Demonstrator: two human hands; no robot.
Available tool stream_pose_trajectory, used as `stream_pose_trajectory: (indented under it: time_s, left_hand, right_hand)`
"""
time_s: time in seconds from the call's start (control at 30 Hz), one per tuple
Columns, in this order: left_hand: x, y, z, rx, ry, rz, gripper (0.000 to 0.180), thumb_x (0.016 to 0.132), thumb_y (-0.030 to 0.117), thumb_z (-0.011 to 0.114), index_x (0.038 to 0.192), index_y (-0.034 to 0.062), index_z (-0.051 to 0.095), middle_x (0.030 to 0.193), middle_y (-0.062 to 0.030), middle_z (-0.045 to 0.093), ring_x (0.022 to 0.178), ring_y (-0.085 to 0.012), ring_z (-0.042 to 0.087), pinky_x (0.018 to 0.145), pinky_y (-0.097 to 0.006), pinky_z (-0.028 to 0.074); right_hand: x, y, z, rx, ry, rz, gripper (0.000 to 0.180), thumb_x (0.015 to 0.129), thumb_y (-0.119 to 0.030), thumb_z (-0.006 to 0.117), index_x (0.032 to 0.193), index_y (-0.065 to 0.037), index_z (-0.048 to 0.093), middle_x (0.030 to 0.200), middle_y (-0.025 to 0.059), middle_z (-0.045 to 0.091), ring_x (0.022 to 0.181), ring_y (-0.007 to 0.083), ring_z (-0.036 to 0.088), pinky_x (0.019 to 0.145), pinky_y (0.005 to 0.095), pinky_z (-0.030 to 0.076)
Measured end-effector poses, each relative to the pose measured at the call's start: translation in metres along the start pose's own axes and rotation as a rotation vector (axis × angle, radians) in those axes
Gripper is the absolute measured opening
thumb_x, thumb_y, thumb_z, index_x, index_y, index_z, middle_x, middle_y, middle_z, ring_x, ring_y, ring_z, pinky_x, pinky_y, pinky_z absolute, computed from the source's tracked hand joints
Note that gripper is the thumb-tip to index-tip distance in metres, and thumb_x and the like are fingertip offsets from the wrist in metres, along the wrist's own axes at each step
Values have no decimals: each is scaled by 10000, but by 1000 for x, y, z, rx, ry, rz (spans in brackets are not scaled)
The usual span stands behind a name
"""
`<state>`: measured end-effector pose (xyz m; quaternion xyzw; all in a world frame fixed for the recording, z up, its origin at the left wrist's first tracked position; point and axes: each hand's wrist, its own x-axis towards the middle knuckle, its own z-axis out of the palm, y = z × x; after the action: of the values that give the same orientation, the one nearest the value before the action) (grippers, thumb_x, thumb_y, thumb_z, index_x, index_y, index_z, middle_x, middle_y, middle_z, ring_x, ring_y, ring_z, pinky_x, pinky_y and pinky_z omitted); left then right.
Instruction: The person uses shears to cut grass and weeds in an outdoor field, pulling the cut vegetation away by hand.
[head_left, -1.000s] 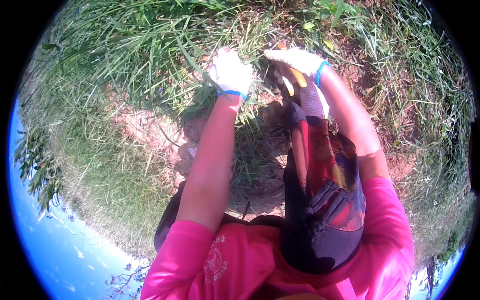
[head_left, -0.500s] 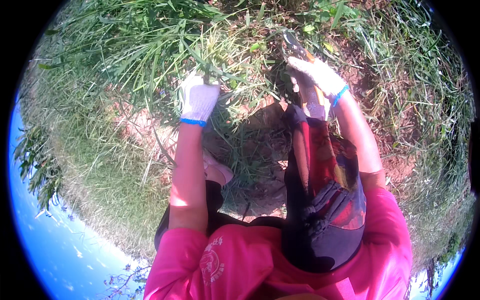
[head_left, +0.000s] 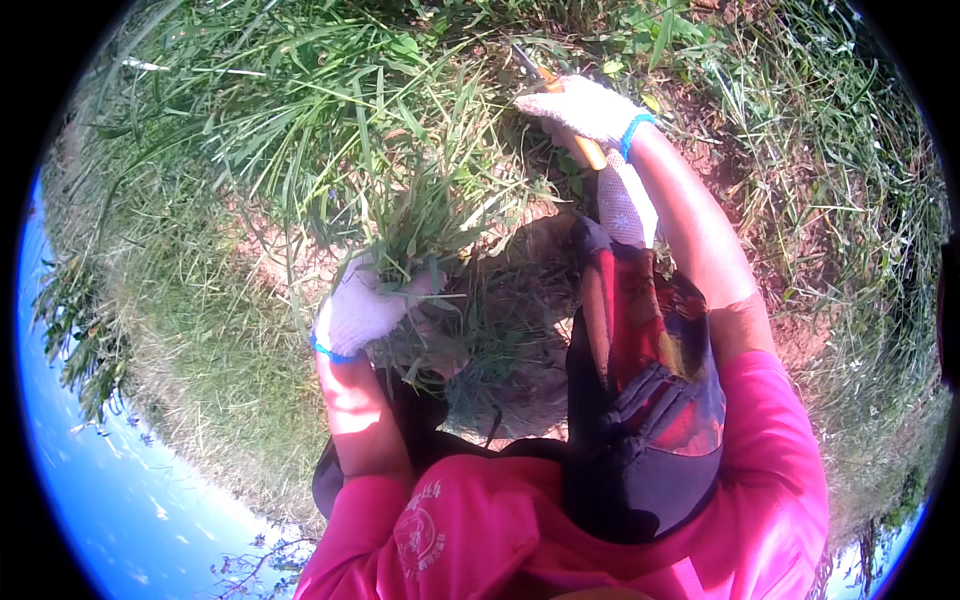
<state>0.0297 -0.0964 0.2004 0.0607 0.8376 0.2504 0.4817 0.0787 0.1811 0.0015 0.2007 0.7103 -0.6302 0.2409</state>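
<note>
Two gloved hands are at work over a patch of long green grass on reddish bare soil. The left hand [head_left: 357,315], in a white knitted glove with a blue cuff, is closed around a bunch of cut or gathered green grass blades [head_left: 420,225], holding it low and close to the body, just above the dark trouser knees. The right hand [head_left: 585,108], in a matching glove, is raised toward the top of the view and is clamped on the orange handle of a pair of garden shears [head_left: 590,150]; a dark blade tip [head_left: 527,62] pokes out beyond the knuckles into the standing grass. The two hands are well apart. A red and black patterned cloth [head_left: 645,380] hangs between them, partly hiding the right forearm.

Judging from this, the step in hand is the clearing of a handful: one tuft is gathered and the tool is held off from it. The next move would call for the left hand to be rid of the bunch or take a fresh tuft, and for the blade to be brought down low near the soil, clear of the left fingers.
</note>
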Motion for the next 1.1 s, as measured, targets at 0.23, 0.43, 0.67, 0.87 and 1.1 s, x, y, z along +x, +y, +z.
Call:
stream_pose_trajectory:
  time_s: [0.23, 0.43, 0.67, 0.87, 1.1]
  left_hand:
    - [-26, 30, -18, -46, 302, 56, 318, 811, 194, 742, 1084, 40, 687, 895, -93, 721, 757, -163, 667, 692, -310, 521]
    - [89, 51, 39, 1481, 751, 1122, 430, 797, 407, 704, 1025, 43, 671, 957, -177, 667, 911, -271, 653, 718, -350, 542]
    - [243, 81, 112, 842, 362, 406, 436, 803, 383, 661, 998, -7, 667, 974, -236, 672, 942, -375, 655, 844, -433, 528]
    - [248, 82, 112, 732, 177, 85, 632, 792, 399, 651, 1276, 13, 523, 1284, -232, 566, 1202, -359, 547, 1030, -405, 431]
    - [229, 103, 64, 1238, 344, 410, 241, 864, 185, 485, 957, 83, 682, 983, -179, 681, 904, -357, 667, 812, -453, 520]
  right_hand:
    - [21, 26, 18, 24, -88, 80, 638, 776, -665, 629, 751, -28, 652, 701, 98, 651, 640, 199, 627, 649, 346, 505]
    - [16, 18, 38, -328, 10, -101, 526, 828, -545, 573, 966, -50, 688, 927, 187, 695, 867, 349, 669, 782, 404, 521]
    - [-1, 54, 79, -519, 52, -248, 413, 773, -461, 604, 953, -97, 674, 929, 155, 693, 844, 344, 669, 726, 427, 533]
    - [-31, 18, 62, -560, -106, -92, 449, 746, -463, 599, 959, -76, 676, 885, 183, 692, 807, 362, 676, 729, 438, 538]
    - [-37, 4, 40, -395, -93, -84, 595, 758, -569, 603, 1008, -30, 644, 945, 211, 674, 892, 370, 657, 795, 431, 517]
